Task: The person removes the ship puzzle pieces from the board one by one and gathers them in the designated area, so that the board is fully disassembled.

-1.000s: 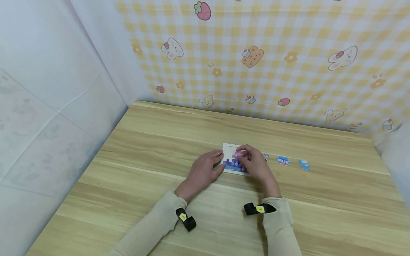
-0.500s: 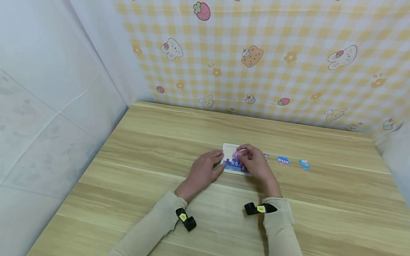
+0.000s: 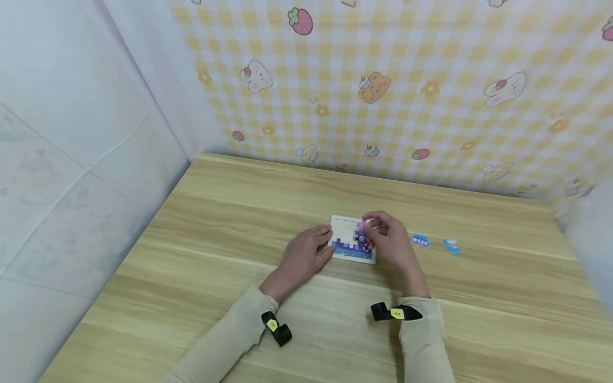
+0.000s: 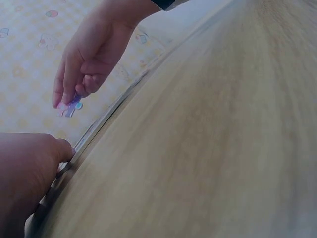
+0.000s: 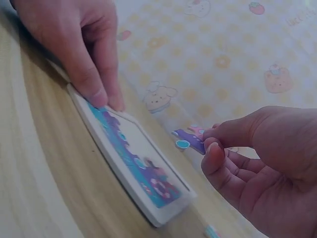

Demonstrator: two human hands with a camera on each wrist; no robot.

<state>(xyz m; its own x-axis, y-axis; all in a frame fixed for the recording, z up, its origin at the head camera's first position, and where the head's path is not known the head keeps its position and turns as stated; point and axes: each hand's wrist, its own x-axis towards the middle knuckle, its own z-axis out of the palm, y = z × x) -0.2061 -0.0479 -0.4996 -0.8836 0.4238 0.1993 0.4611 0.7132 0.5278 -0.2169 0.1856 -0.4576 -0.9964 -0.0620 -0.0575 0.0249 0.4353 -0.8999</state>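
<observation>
A small white-rimmed puzzle tray lies on the table, its bottom row filled with blue and purple pieces and its upper part bare board. My left hand rests along the tray's left edge, thumb and fingertips pressing at the rim. Between thumb and fingers my right hand pinches a purple and pink puzzle piece with a light blue round spot. In the right wrist view this piece is lifted off the tray, beside its right half. From the head, the right fingers hide part of the piece and the tray's upper right corner.
Two loose groups of blue puzzle pieces, one with pink and one with white, lie to the right of the tray on the wooden table. A yellow checked cloth hangs behind the table's back edge.
My right hand has moved a little to the right with the purple and pink piece, uncovering more of the tray's bottom row. It now covers the nearest loose piece. The left hand stays put.
</observation>
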